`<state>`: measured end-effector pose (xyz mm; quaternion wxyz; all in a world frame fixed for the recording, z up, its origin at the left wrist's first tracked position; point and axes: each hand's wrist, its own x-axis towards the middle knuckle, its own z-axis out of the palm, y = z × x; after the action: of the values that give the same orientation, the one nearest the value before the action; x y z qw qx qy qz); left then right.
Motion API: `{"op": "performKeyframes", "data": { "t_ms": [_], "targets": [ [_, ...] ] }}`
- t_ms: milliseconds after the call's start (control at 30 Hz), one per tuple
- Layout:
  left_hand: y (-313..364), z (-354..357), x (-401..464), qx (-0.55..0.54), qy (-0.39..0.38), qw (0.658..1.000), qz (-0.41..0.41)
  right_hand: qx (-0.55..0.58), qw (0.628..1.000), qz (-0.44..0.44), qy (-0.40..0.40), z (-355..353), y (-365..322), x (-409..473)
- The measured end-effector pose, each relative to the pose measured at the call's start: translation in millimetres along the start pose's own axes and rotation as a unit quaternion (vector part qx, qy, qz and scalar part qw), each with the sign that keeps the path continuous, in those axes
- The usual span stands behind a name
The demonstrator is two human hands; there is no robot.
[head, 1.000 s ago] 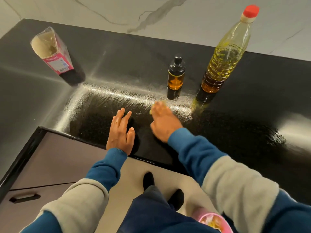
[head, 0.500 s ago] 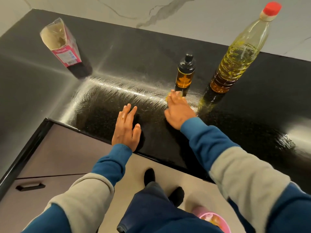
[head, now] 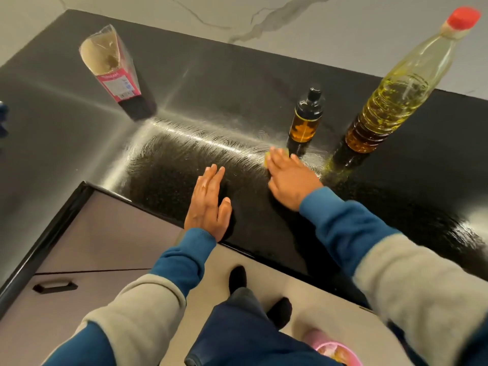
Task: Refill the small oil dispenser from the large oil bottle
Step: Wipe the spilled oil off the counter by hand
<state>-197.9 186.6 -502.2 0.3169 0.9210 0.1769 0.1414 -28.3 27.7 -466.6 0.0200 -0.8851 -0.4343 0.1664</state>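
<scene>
The small amber oil dispenser (head: pixel 305 122) with a black pump top stands upright on the black countertop (head: pixel 224 83). To its right stands the large clear oil bottle (head: pixel 396 85), red cap on and partly full of yellow oil. My right hand (head: pixel 290 178) lies just in front of the dispenser and presses a small yellow-green sponge (head: pixel 267 159) flat onto the counter; only the sponge's edge shows past my fingertips. My left hand (head: pixel 208 204) rests flat on the counter near its front edge, fingers straight, holding nothing.
An opened pink-labelled packet (head: pixel 113 72) stands at the back left of the counter. A wet streaky sheen runs across the counter's middle. Below are cabinet drawers with a black handle (head: pixel 54 286), and a pink bowl (head: pixel 335 352) sits at the bottom edge.
My right hand has slid the sponge forward and to the right across the counter, up to the foot of the small dispenser. My left hand has stayed flat in place.
</scene>
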Motion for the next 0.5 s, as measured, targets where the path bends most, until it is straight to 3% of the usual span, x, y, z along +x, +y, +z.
{"op": "performKeyframes", "data": {
  "t_ms": [100, 267, 367, 500],
  "targets": [
    [2, 0, 0, -0.003, -0.001, 1.000, -0.002, 0.046, 0.998, 0.030, 0.004, -6, -28, 33],
    [-4, 1, 3, -0.016, 0.009, 1.000, 0.002, 0.043, 0.996, -0.079, -0.007, 19, -83, 5],
    [-4, 1, 2, -0.017, 0.007, 1.000, 0.004, 0.022, 0.993, -0.116, -0.020, 25, -69, -27],
    [-1, 1, 1, -0.008, 0.001, 1.000, 0.005, 0.005, 0.998, -0.058, -0.014, 8, -16, -25]
  ]
}}
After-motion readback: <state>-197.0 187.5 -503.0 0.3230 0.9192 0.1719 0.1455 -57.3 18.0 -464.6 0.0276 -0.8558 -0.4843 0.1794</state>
